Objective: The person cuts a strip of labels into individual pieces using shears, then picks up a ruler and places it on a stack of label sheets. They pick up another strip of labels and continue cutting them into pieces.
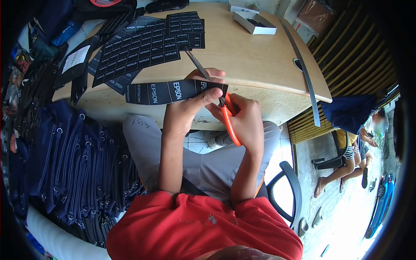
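Note:
My left hand (195, 102) pinches a black strip (162, 92) printed with repeated white EPSON labels, near the strip's right end. The strip's other end reaches out to the left, over the table's front edge. In my right hand (247, 123) is a pair of scissors (229, 121) with orange handles, my fingers wrapped round them. The blades point up and left, past the strip's right end, and their tip lies above the table. Whether the blades touch the strip is hard to tell, as my left fingers partly hide them.
On the wooden table (242, 56) lie black EPSON sheets (138, 54), a small white box (255, 23) and a long metal ruler (301, 69) along the right edge. Dark blue fabric pieces with metal rings (78, 160) are piled at left. Other people sit outside at right.

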A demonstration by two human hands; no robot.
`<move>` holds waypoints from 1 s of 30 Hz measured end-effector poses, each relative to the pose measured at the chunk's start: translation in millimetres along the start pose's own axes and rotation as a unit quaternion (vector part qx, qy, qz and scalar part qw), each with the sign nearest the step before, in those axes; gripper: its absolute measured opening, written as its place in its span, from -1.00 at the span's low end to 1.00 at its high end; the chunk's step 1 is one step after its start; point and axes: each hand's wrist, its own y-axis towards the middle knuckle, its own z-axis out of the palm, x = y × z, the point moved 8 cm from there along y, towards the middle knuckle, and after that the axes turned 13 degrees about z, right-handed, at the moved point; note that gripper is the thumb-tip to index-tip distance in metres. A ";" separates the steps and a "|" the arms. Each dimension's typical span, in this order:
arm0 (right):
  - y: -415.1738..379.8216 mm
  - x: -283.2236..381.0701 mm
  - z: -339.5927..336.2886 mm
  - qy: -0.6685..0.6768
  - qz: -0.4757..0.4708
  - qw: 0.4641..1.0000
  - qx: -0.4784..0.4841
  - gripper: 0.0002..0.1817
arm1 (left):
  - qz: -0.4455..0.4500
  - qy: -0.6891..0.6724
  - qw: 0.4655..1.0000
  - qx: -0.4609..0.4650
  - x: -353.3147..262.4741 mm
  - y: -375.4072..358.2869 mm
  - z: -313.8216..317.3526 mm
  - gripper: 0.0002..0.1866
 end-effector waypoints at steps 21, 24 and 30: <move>-2.6 14.6 14.9 0.037 0.006 0.999 -0.008 -0.48 | -0.027 0.097 0.965 -0.241 4.7 -12.2 -30.0 -0.72; 0.2 14.3 18.0 0.047 -0.022 0.999 0.007 -0.55 | -0.003 0.100 0.978 -0.185 6.9 -7.0 -27.6 -0.73; 14.6 -12.8 32.3 0.191 0.008 0.981 0.005 -0.63 | 0.040 0.137 0.979 -0.144 -11.6 0.8 -24.8 -0.66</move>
